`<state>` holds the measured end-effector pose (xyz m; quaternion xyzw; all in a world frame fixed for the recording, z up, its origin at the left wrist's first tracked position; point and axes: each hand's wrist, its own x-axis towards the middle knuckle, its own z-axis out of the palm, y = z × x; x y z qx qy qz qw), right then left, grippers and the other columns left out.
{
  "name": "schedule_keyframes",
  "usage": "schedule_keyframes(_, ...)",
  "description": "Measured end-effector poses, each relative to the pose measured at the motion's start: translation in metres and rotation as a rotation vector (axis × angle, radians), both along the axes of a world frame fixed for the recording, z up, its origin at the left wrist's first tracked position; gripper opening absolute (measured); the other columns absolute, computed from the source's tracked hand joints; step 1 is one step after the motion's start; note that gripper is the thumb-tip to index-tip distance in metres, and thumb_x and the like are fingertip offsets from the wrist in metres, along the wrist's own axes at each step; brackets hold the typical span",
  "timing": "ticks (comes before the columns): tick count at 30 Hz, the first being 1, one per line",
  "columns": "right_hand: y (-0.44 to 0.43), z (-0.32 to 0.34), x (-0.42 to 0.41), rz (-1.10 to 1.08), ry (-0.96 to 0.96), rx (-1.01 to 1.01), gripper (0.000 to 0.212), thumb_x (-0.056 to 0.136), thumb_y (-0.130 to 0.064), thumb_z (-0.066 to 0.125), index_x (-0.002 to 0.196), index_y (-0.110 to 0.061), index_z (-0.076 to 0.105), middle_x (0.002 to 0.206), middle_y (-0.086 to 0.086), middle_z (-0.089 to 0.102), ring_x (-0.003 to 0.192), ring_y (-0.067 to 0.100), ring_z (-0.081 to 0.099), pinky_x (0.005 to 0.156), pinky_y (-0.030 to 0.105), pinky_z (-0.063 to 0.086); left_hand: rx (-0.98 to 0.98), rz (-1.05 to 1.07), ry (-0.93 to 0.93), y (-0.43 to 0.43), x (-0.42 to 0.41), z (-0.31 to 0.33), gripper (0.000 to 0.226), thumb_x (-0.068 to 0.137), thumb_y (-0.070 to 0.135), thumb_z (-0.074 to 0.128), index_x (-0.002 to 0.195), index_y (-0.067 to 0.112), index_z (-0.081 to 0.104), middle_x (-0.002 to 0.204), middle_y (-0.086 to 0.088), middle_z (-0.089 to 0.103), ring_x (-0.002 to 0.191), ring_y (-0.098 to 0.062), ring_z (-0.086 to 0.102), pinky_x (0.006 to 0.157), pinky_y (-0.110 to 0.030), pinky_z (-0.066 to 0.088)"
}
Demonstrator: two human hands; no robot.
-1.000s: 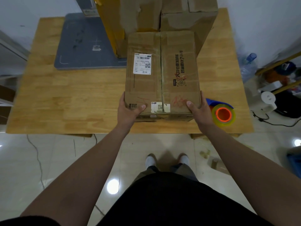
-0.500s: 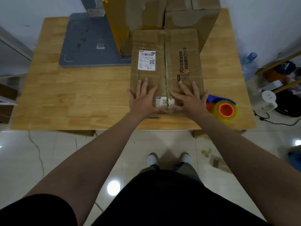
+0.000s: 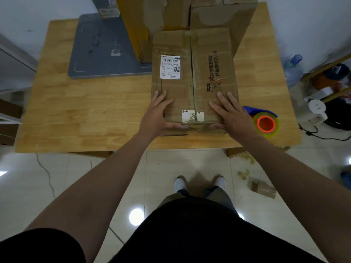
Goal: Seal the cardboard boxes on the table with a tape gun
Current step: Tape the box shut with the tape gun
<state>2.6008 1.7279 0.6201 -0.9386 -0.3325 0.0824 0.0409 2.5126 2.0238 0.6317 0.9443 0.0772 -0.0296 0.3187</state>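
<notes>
A closed brown cardboard box (image 3: 209, 54) with a white shipping label lies at the near middle of the wooden table (image 3: 85, 114), its centre seam running away from me. My left hand (image 3: 157, 116) lies flat on the box's near left part, fingers straight on the top flap and thumb along the front edge. Mirroring it, my right hand (image 3: 231, 114) presses the near right part with its thumb on the front face. The tape gun (image 3: 266, 124), blue with an orange-cored roll of clear tape, lies on the table just right of my right hand, held by neither hand.
Taller cardboard boxes (image 3: 218, 14) stand behind the box, one with yellow tape (image 3: 136, 25). A grey metal base plate (image 3: 106, 54) covers the far left of the table. A water bottle (image 3: 293, 67) and clutter sit on the floor to the right, cardboard scraps (image 3: 262, 186) near my feet.
A second ago both hands held the box's near corners. They then pressed flat close to the seam, and now they have spread apart with thumbs over the front edge.
</notes>
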Motion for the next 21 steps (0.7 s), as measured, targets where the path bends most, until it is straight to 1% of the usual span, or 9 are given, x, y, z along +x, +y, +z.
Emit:
schedule_keyframes(3,-0.004,-0.003,0.001,-0.071,0.075,0.219,0.102,0.08,-0.072,0.049,0.161,-0.017,0.021,0.171,0.005,-0.001,0.157,0.025,-0.002,0.123,0.048,0.026,-0.179,0.141,0.033,0.006,-0.009,-0.005,0.125,0.057,0.053,0.092,0.16,0.019,0.03,0.172,-0.002,-0.002,0.158,-0.017,-0.001,0.125,-0.034,0.013)
schedule_keyframes(4,-0.005,-0.003,0.0,-0.113,0.107,0.292,0.108,0.077,-0.069,0.056,0.161,-0.012,0.02,0.171,0.006,-0.004,0.157,0.025,-0.002,0.124,0.043,0.019,-0.233,0.187,0.048,0.004,-0.01,-0.006,0.131,0.055,0.048,0.096,0.161,0.021,0.024,0.172,-0.003,-0.001,0.158,-0.019,0.003,0.124,-0.03,0.016)
schedule_keyframes(7,-0.005,-0.003,-0.005,-0.269,0.2,0.449,0.126,0.067,-0.058,0.077,0.162,-0.012,0.009,0.169,0.008,-0.014,0.157,0.024,-0.002,0.122,0.032,0.014,-0.445,0.23,0.025,0.004,-0.01,-0.009,0.131,0.055,0.038,0.102,0.157,0.023,0.021,0.155,0.007,0.037,0.142,-0.006,0.039,0.118,-0.031,0.038)
schedule_keyframes(9,-0.003,-0.005,-0.006,-0.397,0.291,0.526,0.136,0.06,-0.057,0.083,0.163,-0.017,0.004,0.169,0.01,-0.013,0.156,0.024,-0.003,0.119,0.029,0.014,-0.549,0.281,0.061,0.004,-0.012,-0.012,0.128,0.069,0.03,0.096,0.161,0.019,0.007,0.149,0.014,0.044,0.134,0.003,0.045,0.114,-0.026,0.042)
schedule_keyframes(10,-0.002,-0.006,-0.006,-0.423,0.311,0.557,0.138,0.058,-0.057,0.085,0.163,-0.018,0.004,0.17,0.009,-0.008,0.157,0.023,0.0,0.119,0.029,0.014,-0.587,0.33,0.077,0.004,-0.013,-0.013,0.127,0.075,0.031,0.092,0.163,0.016,0.001,0.152,0.011,0.045,0.136,-0.001,0.046,0.115,-0.03,0.041)
schedule_keyframes(11,-0.001,-0.007,-0.005,-0.42,0.316,0.602,0.139,0.057,-0.055,0.088,0.163,-0.018,0.005,0.17,0.008,0.0,0.157,0.021,0.006,0.121,0.03,0.015,-0.601,0.375,0.07,0.003,-0.014,-0.015,0.122,0.079,0.034,0.089,0.163,0.014,0.004,0.153,0.006,0.047,0.138,-0.007,0.048,0.116,-0.036,0.042)
schedule_keyframes(14,-0.002,-0.013,-0.004,-0.403,0.349,0.824,0.136,0.055,-0.04,0.098,0.16,-0.019,0.015,0.161,-0.003,0.031,0.149,0.008,0.029,0.121,0.029,0.032,-0.589,0.411,-0.022,-0.001,-0.013,-0.02,0.082,0.082,0.033,0.085,0.15,0.019,0.041,0.137,0.004,0.063,0.126,-0.01,0.06,0.107,-0.042,0.052)
schedule_keyframes(16,-0.002,-0.016,-0.006,-0.446,0.372,0.867,0.14,0.054,-0.038,0.099,0.161,-0.019,0.012,0.16,-0.005,0.032,0.148,0.004,0.03,0.12,0.029,0.034,-0.639,0.434,-0.071,-0.004,-0.012,-0.021,0.067,0.086,0.025,0.083,0.144,0.024,0.048,0.132,0.005,0.067,0.122,-0.009,0.063,0.104,-0.038,0.054)
schedule_keyframes(21,-0.004,-0.027,-0.004,-0.489,0.459,0.948,0.14,0.06,-0.035,0.097,0.163,-0.016,0.004,0.166,-0.001,0.023,0.152,0.007,0.024,0.122,0.035,0.031,-0.889,0.637,-0.054,-0.009,-0.008,-0.03,0.071,0.092,0.025,0.078,0.154,0.027,0.044,0.133,0.004,0.068,0.12,-0.011,0.067,0.1,-0.031,0.056)
